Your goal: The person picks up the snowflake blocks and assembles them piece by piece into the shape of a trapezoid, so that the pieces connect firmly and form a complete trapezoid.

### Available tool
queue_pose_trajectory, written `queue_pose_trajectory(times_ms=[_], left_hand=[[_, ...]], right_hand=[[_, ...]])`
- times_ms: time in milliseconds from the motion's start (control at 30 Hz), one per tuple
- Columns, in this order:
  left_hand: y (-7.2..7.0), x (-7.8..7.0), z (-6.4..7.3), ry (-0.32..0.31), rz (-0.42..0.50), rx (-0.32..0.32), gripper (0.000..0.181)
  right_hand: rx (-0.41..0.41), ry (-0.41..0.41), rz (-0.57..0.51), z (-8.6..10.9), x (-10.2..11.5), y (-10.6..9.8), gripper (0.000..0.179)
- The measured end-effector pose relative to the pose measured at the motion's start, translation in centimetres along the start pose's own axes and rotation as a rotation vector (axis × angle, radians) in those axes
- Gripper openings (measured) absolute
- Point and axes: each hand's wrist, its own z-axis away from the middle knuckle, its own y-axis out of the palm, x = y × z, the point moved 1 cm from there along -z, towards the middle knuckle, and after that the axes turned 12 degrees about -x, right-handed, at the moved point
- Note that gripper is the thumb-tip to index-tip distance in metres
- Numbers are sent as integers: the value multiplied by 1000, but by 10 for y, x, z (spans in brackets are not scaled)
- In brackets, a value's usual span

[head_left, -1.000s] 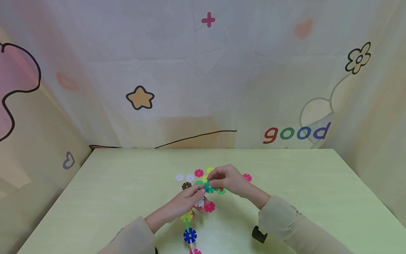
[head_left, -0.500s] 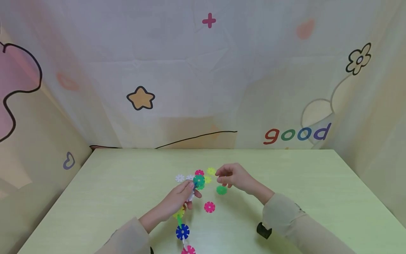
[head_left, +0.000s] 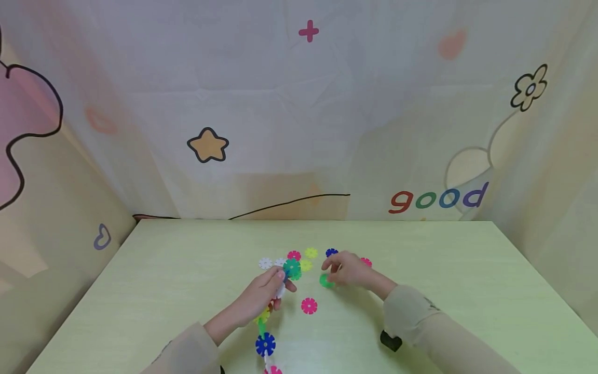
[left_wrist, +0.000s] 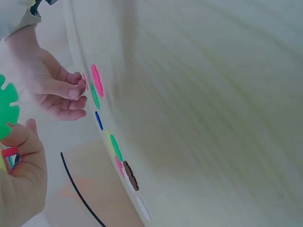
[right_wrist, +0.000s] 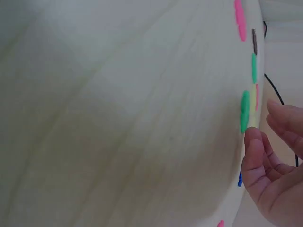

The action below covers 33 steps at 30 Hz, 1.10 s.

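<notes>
My left hand [head_left: 261,293] pinches a chain of notched plastic snowflake discs near its upper end. A teal-green disc [head_left: 292,268] tops the chain, beyond the fingertips. Below the hand the chain runs down through a yellow disc [head_left: 261,315] and a dark blue disc [head_left: 265,344] to a pink disc [head_left: 273,370] at the frame's bottom. My right hand [head_left: 351,269] holds nothing, thumb and fingers apart and loosely bent. Its fingertips are right at a loose green disc [head_left: 325,281] on the table. In the right wrist view, that green disc [right_wrist: 245,111] lies just beyond the fingertips.
Loose discs lie around the hands: a pink disc [head_left: 309,306] in front, a blue disc [head_left: 331,252] behind the right hand, and yellow [head_left: 311,252] and white discs [head_left: 265,263] farther back. A brown disc [left_wrist: 131,176] shows in the left wrist view. Printed cloth surrounds the table [head_left: 187,259].
My hands were together at the top disc; the right has let go and moved right, then lowered to the loose green disc. The left hand has shifted left with the chain.
</notes>
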Motion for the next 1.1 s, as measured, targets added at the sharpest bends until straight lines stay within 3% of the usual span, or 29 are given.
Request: queue_pose_trajectory(times_ms=[667, 1100], left_hand=[[0, 1, -2, 12, -14, -5, 37], [2, 0, -2, 10, -20, -36, 38]], right_hand=[[12, -11, 125, -4, -3, 8, 25], [-12, -13, 47, 4, -4, 4, 21]])
